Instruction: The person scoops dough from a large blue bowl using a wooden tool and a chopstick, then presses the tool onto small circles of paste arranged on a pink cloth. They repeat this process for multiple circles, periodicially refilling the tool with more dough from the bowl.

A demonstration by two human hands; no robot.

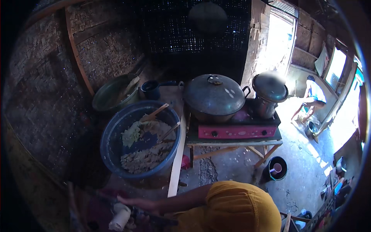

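Observation:
My right hand [142,204] reaches left from a yellow sleeve at the bottom of the view. It is beside a pale, cylinder-shaped piece [120,219], over a dark area where a machine or frame is hard to make out. Shadow hides most of my fingers, so their grip is unclear. My left hand is out of view. Beyond my right hand stands a large blue plastic tub [107,156]. Inside are crumbly, pale brownish food pieces [142,161] and a light green mass [131,134]. A wooden spatula [155,112] and another long-handled utensil [169,132] lean in the tub.
A large lidded pot [214,95] and a smaller lidded pot [268,92] stand on a pink-fronted gas stove [237,132]. Behind the tub are a green basin [116,92] and a dark mug [150,90]. A black bucket [275,168] holds a dipper. Another person [314,92] bends over near the doorway.

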